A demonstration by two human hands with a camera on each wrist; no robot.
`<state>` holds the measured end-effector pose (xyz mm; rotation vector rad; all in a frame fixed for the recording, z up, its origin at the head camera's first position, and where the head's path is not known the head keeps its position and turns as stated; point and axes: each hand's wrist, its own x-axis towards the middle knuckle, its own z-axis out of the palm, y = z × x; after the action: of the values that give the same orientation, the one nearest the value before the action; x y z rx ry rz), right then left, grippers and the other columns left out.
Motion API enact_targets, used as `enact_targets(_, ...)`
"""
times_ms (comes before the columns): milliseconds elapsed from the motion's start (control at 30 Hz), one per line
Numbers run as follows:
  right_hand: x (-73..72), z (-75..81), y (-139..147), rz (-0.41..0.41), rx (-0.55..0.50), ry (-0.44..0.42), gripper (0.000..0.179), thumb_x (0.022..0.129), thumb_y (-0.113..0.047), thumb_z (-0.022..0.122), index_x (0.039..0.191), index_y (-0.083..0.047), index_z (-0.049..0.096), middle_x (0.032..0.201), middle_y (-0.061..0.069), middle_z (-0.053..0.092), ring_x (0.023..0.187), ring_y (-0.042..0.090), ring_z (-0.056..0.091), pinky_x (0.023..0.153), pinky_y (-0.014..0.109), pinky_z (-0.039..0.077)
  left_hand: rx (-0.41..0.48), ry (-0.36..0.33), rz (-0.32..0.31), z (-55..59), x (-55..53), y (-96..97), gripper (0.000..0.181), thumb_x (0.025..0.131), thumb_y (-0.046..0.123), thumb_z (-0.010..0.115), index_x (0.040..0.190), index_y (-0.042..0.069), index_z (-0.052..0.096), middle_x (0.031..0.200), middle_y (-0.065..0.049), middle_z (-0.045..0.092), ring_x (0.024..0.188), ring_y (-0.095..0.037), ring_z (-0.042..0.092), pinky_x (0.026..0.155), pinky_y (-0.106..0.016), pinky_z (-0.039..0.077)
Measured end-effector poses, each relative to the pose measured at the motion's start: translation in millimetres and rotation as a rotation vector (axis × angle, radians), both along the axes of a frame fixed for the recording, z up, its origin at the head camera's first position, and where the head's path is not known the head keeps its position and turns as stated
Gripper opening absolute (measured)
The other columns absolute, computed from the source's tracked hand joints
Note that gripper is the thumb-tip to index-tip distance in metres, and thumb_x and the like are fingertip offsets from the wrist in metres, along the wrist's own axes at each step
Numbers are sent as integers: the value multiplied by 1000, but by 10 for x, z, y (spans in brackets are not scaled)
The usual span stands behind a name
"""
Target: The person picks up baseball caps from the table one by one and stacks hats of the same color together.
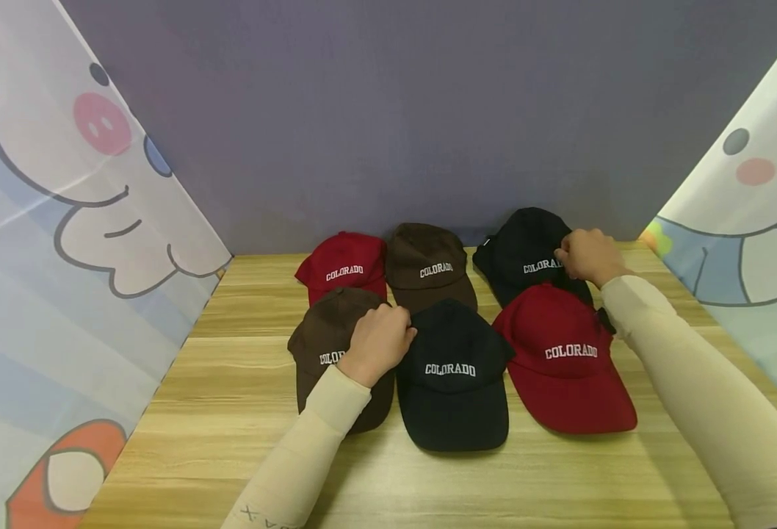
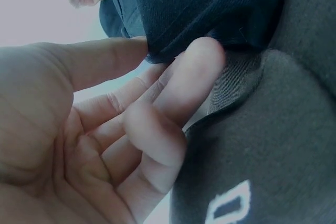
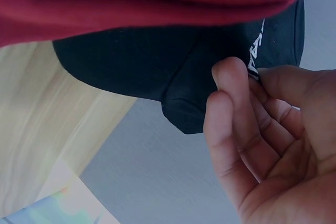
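Six baseball caps lettered COLORADO sit in two rows. My left hand [image 1: 377, 345] is over the front brown cap [image 1: 325, 330] and hides part of its lettering. Its thumb and fingers pinch the side edge of the front black cap [image 1: 451, 411], as the left wrist view shows. At the back right, my right hand [image 1: 593, 256] pinches the side of the back black cap [image 1: 527, 228] near the end of its lettering. Below that hand lies the front red cap [image 1: 570, 397], overlapping the back black cap's brim. Both wrists wear cream sleeves.
Behind the front row stand the back red cap [image 1: 342, 253] and the back brown cap [image 1: 428, 246]. They rest on a wood-grain table [image 1: 230, 411] against a grey panel [image 1: 388, 125]. Cartoon-printed sheets [image 1: 25, 242] flank both sides.
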<state>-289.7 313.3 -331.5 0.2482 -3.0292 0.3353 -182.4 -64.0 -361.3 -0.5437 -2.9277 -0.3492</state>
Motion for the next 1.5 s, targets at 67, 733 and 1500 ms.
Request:
enact_targets(67, -3, 6, 6, -3, 5, 31, 44, 101, -19, 56, 58, -12, 51, 58, 6, 55, 60, 28, 55, 55, 41, 41, -5, 2, 0, -1, -3, 4, 19, 93, 21, 75, 78, 9, 75, 66, -6, 68, 61, -26, 68, 47, -34, 50)
enact_targets(733, 25, 63, -48, -60, -66, 239, 35, 100, -19, 58, 67, -7, 53, 63, 12, 52, 66, 37, 55, 60, 53, 42, -22, 7, 13, -5, -20, 37, 18, 94, 22, 75, 81, 9, 77, 68, -6, 69, 60, -25, 68, 47, -33, 50)
enact_targets(1500, 156, 152, -111, -238, -327, 632, 38, 104, -27, 54, 89, 6, 67, 80, 31, 66, 75, 53, 59, 65, 56, 39, -19, -4, 11, 32, 7, 36, 18, 94, 22, 75, 83, 9, 78, 70, -8, 71, 61, -25, 68, 48, -34, 51)
